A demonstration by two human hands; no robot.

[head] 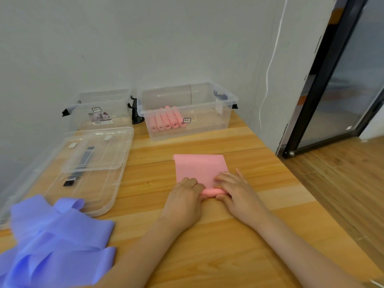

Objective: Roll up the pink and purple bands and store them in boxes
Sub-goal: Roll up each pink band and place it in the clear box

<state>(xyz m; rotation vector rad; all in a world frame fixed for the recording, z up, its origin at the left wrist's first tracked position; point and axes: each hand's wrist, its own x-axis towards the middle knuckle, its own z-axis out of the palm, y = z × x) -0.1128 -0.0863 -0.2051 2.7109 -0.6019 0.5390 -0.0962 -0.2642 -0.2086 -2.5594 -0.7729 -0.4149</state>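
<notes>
On the wooden counter (207,235) by the grey wall, the right clear box (209,125) holds pink rolls (167,121), the left box (99,113) stands beside stacked lids (93,163) and purple bands (56,240), while both hands, left (184,201) and right (236,193), curl around the half-rolled pink band (200,168).

The pale wooden counter (207,235) looked smooth with a slight sheen; the clear rectangular plastic boxes (187,113) were glossy; the flat pink rubbery band (199,167) looked matt.

Pink band (200,167) — half-rolled, both hands
</notes>
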